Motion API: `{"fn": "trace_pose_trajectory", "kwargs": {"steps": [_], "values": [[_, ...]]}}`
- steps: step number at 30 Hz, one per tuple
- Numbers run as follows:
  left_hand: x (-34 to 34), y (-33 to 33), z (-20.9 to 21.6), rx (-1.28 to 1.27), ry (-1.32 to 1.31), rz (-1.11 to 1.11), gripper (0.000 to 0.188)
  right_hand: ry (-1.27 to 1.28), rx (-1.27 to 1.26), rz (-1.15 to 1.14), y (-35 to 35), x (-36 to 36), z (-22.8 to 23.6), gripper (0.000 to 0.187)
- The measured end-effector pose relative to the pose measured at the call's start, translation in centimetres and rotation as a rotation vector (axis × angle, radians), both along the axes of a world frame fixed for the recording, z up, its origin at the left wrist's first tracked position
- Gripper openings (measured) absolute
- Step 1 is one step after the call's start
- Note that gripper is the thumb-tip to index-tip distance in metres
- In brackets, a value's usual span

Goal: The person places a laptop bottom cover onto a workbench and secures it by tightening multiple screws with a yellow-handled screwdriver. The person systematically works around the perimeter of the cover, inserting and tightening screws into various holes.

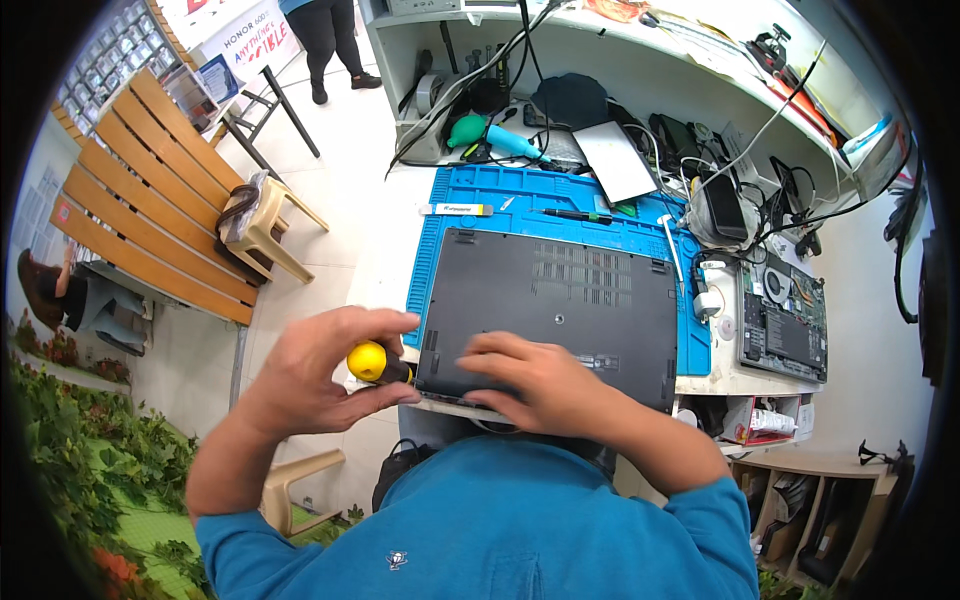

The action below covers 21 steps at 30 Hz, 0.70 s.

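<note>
A dark laptop (610, 330) lies upside down, its vented bottom cover facing up. At its near left corner my left hand (325, 370) curls around a yellow-and-black handle, apparently a screwdriver (368, 362), seen nearly end-on. Thumb and index finger arch apart beside the handle; the other fingers are partly hidden, and so is its lower end. My right hand (545, 385) rests palm down over the near part of the cover, its fingers bent and somewhat spread, holding nothing. Under the laptop is a blue repair mat (455, 190).
Beyond the laptop lie a slim dark pen-like tool (577, 215) and a yellow-and-white strip (457, 210). An opened laptop chassis (783, 318) sits at the right. Cables and a white adapter (707, 303) crowd that side. A wooden slatted bench (165, 195) stands left; another person's legs (328, 45) show far off.
</note>
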State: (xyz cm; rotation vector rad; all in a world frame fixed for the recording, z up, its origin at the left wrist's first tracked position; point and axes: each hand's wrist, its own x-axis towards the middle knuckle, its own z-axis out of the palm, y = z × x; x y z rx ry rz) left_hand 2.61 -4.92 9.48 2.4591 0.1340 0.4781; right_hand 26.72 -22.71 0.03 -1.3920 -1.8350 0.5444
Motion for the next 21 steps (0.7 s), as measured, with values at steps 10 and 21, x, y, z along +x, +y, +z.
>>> {"fn": "trace_pose_trajectory", "kwargs": {"steps": [10, 21], "values": [[7.4, 8.4, -4.2, -0.058, -0.728, 0.227, 0.110, -0.031, -0.051, -1.045, -18.1, 6.8, -3.6, 0.029], [20.3, 18.0, -10.6, 0.176, -0.467, 0.485, 0.088, 0.879, -0.143, -1.094, -21.1, 5.7, -6.9, 0.037]]}}
